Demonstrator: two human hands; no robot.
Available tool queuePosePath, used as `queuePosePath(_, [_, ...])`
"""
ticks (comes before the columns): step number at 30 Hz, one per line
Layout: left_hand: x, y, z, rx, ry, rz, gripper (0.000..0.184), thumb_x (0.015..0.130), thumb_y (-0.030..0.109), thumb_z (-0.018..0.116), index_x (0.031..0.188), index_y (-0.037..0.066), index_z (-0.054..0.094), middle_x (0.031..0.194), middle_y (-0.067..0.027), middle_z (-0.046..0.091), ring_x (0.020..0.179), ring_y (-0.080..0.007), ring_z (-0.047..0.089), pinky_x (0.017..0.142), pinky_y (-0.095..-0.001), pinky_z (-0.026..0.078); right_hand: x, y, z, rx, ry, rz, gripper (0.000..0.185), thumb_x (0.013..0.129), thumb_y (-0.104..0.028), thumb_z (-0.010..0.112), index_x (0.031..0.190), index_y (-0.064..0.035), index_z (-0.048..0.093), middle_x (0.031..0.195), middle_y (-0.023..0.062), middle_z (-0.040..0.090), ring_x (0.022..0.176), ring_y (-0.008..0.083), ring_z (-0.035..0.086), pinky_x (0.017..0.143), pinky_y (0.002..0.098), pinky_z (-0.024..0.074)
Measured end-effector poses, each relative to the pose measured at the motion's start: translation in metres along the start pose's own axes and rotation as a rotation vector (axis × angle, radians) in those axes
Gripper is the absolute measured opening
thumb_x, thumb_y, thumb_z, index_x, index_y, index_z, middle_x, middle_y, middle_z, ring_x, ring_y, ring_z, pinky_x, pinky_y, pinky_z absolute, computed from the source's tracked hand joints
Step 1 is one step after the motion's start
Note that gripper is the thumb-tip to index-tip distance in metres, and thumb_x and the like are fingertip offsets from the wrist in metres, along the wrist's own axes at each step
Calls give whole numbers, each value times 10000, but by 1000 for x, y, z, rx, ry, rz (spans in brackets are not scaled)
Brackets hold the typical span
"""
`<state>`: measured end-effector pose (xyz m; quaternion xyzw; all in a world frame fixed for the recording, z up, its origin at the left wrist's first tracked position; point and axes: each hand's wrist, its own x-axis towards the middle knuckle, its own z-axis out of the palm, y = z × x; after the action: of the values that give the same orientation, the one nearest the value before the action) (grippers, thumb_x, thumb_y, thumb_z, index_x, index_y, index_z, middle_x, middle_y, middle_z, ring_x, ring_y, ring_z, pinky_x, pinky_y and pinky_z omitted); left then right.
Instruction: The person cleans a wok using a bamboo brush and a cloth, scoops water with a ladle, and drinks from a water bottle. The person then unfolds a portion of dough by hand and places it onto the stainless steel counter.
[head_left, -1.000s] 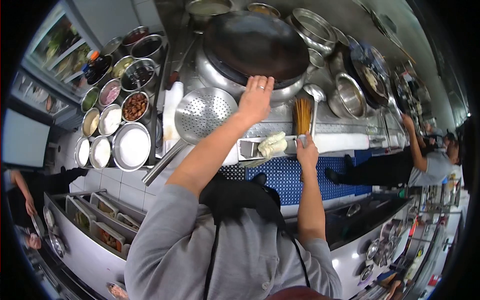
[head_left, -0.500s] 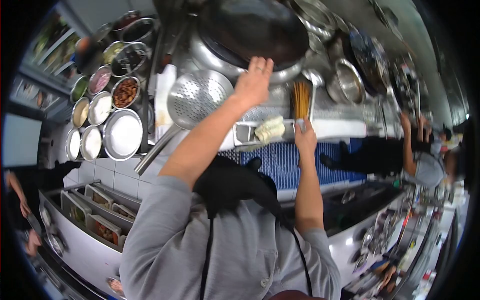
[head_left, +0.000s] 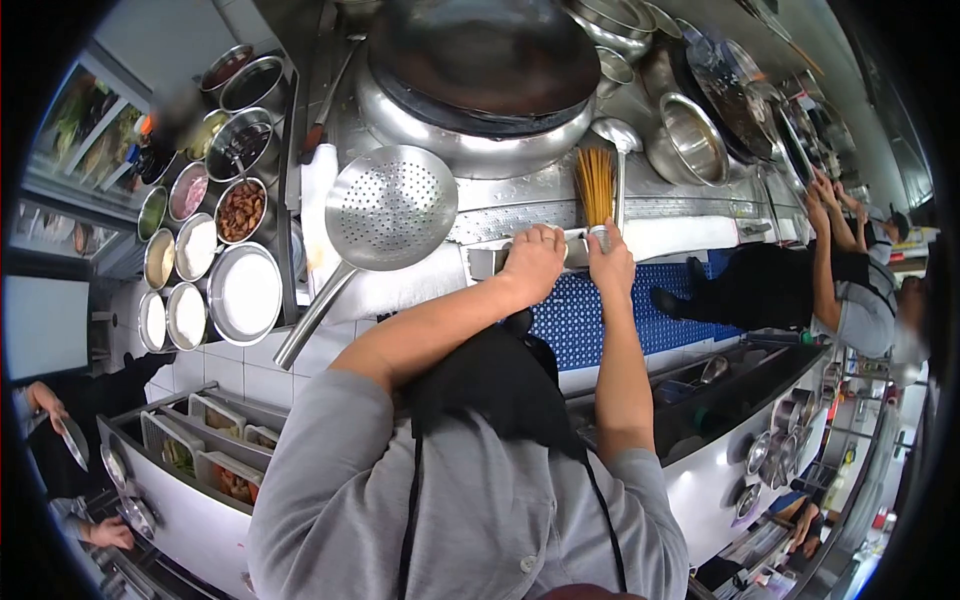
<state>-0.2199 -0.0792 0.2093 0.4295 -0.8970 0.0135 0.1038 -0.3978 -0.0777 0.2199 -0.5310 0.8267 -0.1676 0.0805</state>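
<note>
Broad dark-brown metal wok: cut off at far rim by top edge.
Bare left hand: hidden along palm and underside.
Tan stiff-bristled brush: hidden at handle inside bare right hand.
Long-handled steel ladle: hidden at handle's end behind same hand.
Grey-brown round patch, upper left: blurred.

Stretches across as a steel worktop; bears white cloth along its near edge, a perforated strainer overlapping cloth at left, a ladle and a steel bowl farther right.
</note>
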Motion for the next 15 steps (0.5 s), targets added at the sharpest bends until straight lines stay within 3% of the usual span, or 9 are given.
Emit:
queuePosePath(3, [11,-9,-2,-162,-128,10,625,793,160,633,1353,-68,476,1140,-259,604,1035,-371,615,897,-442,505,-3,1,-1,-27,-18,11,537,892,-416,628,1369,-178,553,997,280,686,935,467,661,849,510,520])
queuePosePath(6, [7,-20,-34,-578,-111,-139,598,785,133,633,1336,-54,498,1142,-248,616,1004,-355,644,879,-423,525,-3,-3,-4,-15,-2,-6,523,896,-396,634,1360,-164,562,1014,269,688,946,465,658,854,503,517])
queuePosePath(7, [2,-23,-35,-717,-61,-192,570,812,100,639,1345,-42,494,1193,-208,620,1039,-300,654,888,-391,529,-2,0,-3,-7,4,-17,523,896,-392,637,1358,-159,563,1020,265,688,950,462,658,856,499,516])
queuePosePath(11, [-35,-53,-62,-2272,-229,-389,592,836,67,675,1377,-34,458,1209,-149,626,1096,-234,634,926,-368,525,-2,1,0,22,24,-52,533,890,-377,654,1356,-138,562,1038,256,687,952,446,660,855,491,514])
queuePosePath(14, [-86,-80,-68,-2443,-296,-510,631,779,151,739,1332,-18,485,1190,-165,628,1051,-271,656,881,-403,563,2,0,0,21,42,-78,534,891,-376,651,1361,-140,557,1038,260,685,945,449,659,844,498,515])
queuePosePath(15, [-101,-80,-69,-2429,-121,-566,625,777,193,752,1312,-6,497,1140,-173,643,1030,-286,664,847,-419,581,5,0,1,25,49,-89,532,893,-377,649,1361,-142,557,1037,260,685,944,450,659,844,498,515])
